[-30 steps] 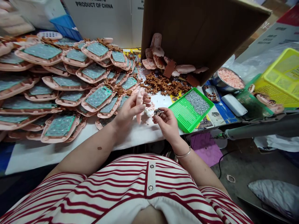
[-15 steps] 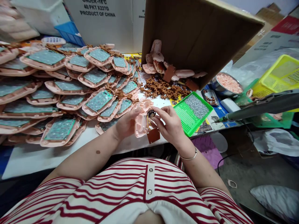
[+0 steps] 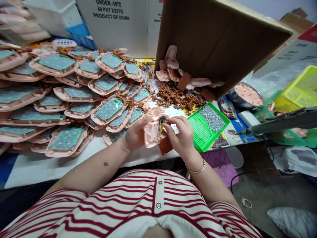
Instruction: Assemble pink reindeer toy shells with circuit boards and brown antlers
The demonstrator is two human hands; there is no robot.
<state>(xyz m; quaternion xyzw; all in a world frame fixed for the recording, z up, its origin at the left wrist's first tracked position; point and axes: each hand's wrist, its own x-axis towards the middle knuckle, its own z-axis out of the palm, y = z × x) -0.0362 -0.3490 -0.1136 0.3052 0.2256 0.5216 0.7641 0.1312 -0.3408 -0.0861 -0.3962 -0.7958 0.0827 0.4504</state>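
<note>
My left hand (image 3: 136, 134) is closed around the edge of a pale pink plastic shell (image 3: 151, 134), its hollow inside facing up. Between the thumb and fingers of my right hand (image 3: 180, 134) is a small round black speaker (image 3: 162, 120), tilted on edge beside the shell's round end. Thin yellow wires run from the speaker toward a brown circuit board (image 3: 165, 145), which hangs below, between the shell and my right hand. To the left lie stacked pink shells fitted with green circuit boards (image 3: 109, 109).
A green basket (image 3: 198, 145) of small metal screws stands right of my hands. Behind are a heap of brown plastic pieces (image 3: 178, 97) and an open cardboard box (image 3: 210, 43) with loose pink shells. A screwdriver-like tool (image 3: 279, 120) juts in from the right, near a metal bowl (image 3: 247, 94).
My right hand has turned the speaker from facing up onto its edge, so more of the yellow wires shows. The brown board has swung slightly. The whole view has shifted a little.
</note>
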